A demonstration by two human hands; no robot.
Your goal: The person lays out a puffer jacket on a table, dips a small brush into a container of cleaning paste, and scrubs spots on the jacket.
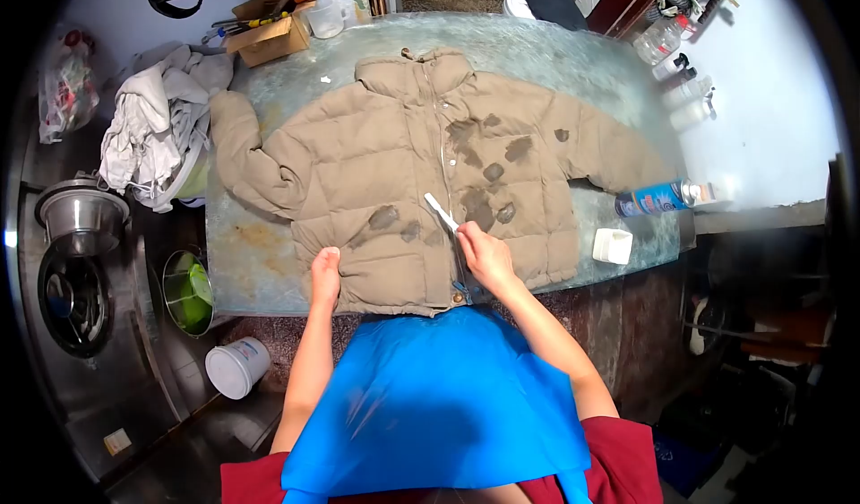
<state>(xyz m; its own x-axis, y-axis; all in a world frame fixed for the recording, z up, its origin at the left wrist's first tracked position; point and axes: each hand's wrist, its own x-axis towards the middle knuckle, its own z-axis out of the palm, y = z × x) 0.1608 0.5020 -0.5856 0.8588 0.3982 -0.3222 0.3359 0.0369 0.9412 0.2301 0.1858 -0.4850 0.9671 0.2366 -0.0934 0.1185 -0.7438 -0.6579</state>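
A tan quilted puffer jacket [358, 163] lies spread front side up, its collar away from me. Dark wet-looking patches [477, 206] mark its chest and lower front on both sides of the zip. My right hand [486, 258] is closed round a slim white toothbrush [439, 210], whose far end rests over the zip line. At the lower left hem, my left hand [325, 277] is closed on the jacket's edge, fingers partly hidden. To the right are a small white square dish [612, 246] and a blue spray can [658, 199] lying on its side.
The jacket covers much of a worn grey-green table [255, 280]. A cardboard box of tools [269, 40] and a clear jug [324, 16] stand at the back left. Grey cloths [166, 119] are heaped left; several bottles [685, 92] line the right wall. A white bucket [238, 367] sits below.
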